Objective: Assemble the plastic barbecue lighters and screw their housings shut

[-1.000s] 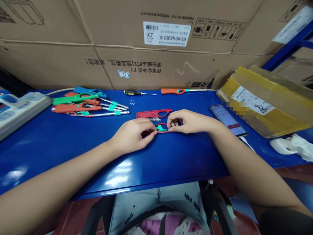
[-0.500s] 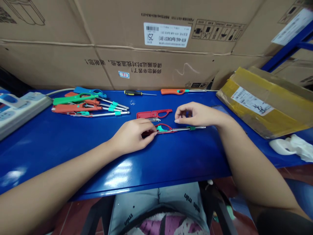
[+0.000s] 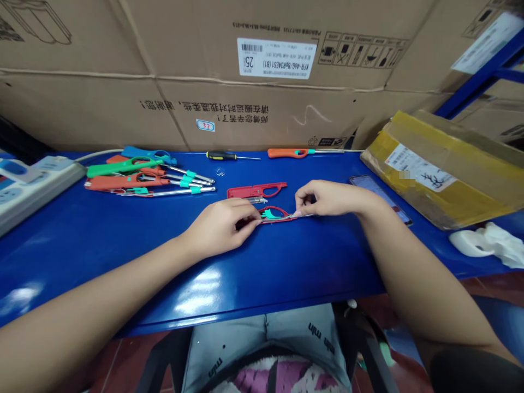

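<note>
An opened red long-nosed lighter, with a green trigger inside, lies across the middle of the blue table. My left hand is closed on its handle end and hides that part. At the base of the metal tube, my right hand pinches the lighter and covers most of the tube. Just behind sits a loose red half-shell, with a small clear and metal piece between it and the opened lighter. Tiny screws lie farther back, near a yellow-and-black screwdriver.
Several lighters are piled at the left beside a white power strip. An orange lighter lies at the back edge. To the right are a phone, a taped carton and a white roll. Large cardboard stands behind.
My right hand has come down from above the tube onto its base and closed there. The phone shows more. My left hand stays on the handle.
</note>
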A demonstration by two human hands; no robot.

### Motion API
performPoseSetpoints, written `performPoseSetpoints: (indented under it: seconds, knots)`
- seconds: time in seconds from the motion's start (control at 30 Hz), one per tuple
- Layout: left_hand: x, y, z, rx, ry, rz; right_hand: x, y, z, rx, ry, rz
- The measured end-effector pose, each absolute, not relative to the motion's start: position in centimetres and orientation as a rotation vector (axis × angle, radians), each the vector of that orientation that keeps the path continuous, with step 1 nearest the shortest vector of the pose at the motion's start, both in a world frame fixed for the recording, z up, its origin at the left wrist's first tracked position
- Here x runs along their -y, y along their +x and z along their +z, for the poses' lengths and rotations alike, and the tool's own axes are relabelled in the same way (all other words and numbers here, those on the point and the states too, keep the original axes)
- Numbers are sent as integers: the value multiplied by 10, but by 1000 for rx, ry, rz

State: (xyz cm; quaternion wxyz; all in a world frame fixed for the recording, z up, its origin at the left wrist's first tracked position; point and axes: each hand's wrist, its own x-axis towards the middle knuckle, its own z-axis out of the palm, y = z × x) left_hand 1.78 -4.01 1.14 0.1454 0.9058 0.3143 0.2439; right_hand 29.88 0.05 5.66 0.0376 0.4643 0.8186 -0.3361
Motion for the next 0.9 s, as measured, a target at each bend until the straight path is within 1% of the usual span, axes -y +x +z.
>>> performPoseSetpoints:
  seconds: [0.1,0.23,0.33,0.43,0.73,0.9]
  knots:
    - [39,17,11,-900,2618,706,0,299,56,-2613,1359,-1014]
    - [39,17,9,-891,2616,751,6,285,51,-2965,1326,-967]
    - [39,17,9,-873,2611,807,13,269,45,-3130,1127,-1065]
    - [39,17,10,-880,2603,849,18,259,39,-3159,1020,-1098]
    - [35,16,10,-881,2536,956,19,252,30,-3179,1076,-1087]
    - [30,13,14,-1128,2493,1095,21,251,32,-3208,999,-1089]
